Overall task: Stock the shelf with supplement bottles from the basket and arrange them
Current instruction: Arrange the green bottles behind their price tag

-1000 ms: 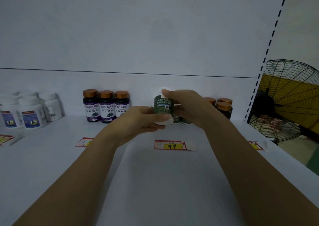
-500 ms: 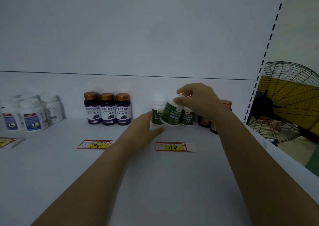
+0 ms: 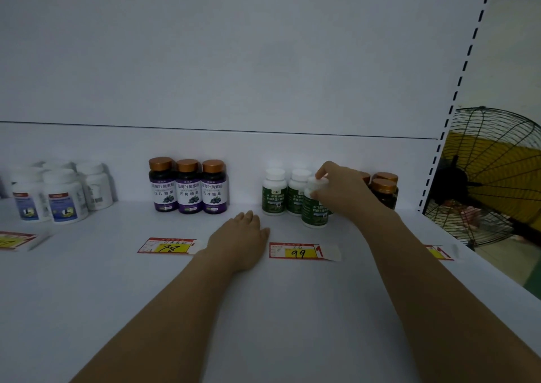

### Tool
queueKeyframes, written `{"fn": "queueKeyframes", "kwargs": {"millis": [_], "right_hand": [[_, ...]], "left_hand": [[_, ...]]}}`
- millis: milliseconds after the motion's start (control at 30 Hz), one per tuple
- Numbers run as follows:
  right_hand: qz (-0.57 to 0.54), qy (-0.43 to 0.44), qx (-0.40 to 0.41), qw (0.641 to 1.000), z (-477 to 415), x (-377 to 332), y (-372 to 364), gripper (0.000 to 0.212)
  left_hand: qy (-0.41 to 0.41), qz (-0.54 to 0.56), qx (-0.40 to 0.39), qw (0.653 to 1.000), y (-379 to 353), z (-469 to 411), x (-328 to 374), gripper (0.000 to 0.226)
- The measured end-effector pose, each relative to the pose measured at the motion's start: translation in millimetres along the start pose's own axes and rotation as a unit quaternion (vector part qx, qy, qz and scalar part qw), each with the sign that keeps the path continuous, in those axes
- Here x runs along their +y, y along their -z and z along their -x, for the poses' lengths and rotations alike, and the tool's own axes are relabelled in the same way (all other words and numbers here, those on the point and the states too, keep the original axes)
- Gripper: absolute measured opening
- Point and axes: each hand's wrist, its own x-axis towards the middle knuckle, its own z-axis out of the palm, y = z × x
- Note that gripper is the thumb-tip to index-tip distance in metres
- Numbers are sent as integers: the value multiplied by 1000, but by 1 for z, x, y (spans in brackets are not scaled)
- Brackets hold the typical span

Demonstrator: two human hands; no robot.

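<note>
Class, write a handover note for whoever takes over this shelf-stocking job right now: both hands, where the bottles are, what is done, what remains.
Left hand: open, flat on the white shelf, holding nothing.
Right hand: pinches the white cap of a green-labelled white-capped bottle, which is upright just in front of two matching bottles, behind the red-and-yellow 99 price tag.
Done: the two matching bottles stand side by side near the back wall.
Left: line up the held bottle and let go. The basket is not in view, so the remaining stock is unknown.

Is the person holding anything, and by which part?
The right hand grips the front green-labelled bottle by its white cap. The left hand holds nothing, resting open on the shelf.
</note>
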Motion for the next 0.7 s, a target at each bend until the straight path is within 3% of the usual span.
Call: {"fn": "queueKeyframes", "kwargs": {"millis": [200, 467, 600, 700], "right_hand": [[52, 76, 78, 993, -15, -37, 10, 36], [201, 114, -105, 967, -58, -86, -20, 39], [278, 102, -118, 948, -61, -88, -39, 29], [275, 100, -123, 948, -60, -88, -39, 33]], "left_hand": [[2, 2, -1, 1000, 0, 1, 1, 57], [4, 10, -10, 1000, 1, 0, 1, 58], [1, 18, -6, 1000, 0, -1, -1, 58], [8, 37, 4, 999, 1, 0, -2, 59]]}}
